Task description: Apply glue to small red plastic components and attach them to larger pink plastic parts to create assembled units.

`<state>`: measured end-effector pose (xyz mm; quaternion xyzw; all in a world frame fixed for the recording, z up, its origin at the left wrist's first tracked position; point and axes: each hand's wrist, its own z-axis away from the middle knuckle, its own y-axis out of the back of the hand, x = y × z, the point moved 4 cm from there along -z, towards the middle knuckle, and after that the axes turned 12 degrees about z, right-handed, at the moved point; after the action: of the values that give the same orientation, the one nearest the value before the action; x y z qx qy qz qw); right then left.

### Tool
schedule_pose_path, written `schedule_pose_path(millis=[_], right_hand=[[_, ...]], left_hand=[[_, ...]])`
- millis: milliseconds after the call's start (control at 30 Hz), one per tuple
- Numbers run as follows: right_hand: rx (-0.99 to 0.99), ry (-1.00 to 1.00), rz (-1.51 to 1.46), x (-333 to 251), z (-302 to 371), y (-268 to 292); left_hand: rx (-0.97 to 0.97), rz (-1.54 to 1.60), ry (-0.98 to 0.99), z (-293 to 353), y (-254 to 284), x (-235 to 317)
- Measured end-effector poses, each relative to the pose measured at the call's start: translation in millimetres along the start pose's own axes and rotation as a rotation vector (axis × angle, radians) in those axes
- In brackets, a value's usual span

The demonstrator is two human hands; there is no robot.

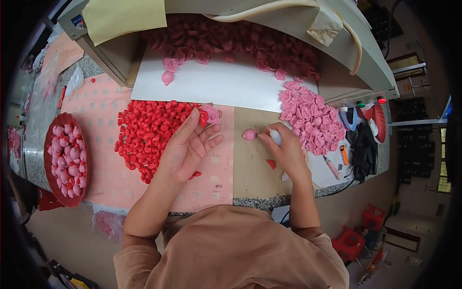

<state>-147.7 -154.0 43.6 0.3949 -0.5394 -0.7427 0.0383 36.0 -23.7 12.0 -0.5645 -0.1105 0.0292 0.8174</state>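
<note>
My left hand (187,147) pinches a pink hollow shell-shaped piece (212,114) and a small red piece (203,118) between thumb and forefinger, its other fingers loosely spread. It is over the right side of a heap of small glossy red pieces (149,132). My right hand (288,151) is closed around a small white squeeze bottle (275,137), its narrow tip pointing up and left. Just left of that hand, a round pink piece (249,135) lies on the brown board (250,178). A small red triangular scrap (271,164) is on the board below the bottle.
Pink shell pieces (313,115) are heaped at the right, with more (231,38) inside the cabinet (365,77) behind. A red oval basket (50,178) of pink-and-red pieces stands at the left. A cutter (331,166) and black cloth-like item (364,149) lie far right.
</note>
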Motion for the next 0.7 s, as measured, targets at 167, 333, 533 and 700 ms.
schedule_pose_path(millis=[167,333,533,700], right_hand=[[0.004,0.274,0.08,-27,-14,-24],[-0.106,0.319,0.075,-42,-15,-28],[-0.044,0.497,0.169,-35,0,-16],[-0.072,0.09,-0.358,-24,-18,-18]], left_hand=[[0.017,0.008,-0.056,3,2,13],[-0.072,0.123,-0.048,13,3,11],[-0.2,0.076,-0.004,-1,4,-11],[-0.24,0.018,0.018,-3,-4,-18]])
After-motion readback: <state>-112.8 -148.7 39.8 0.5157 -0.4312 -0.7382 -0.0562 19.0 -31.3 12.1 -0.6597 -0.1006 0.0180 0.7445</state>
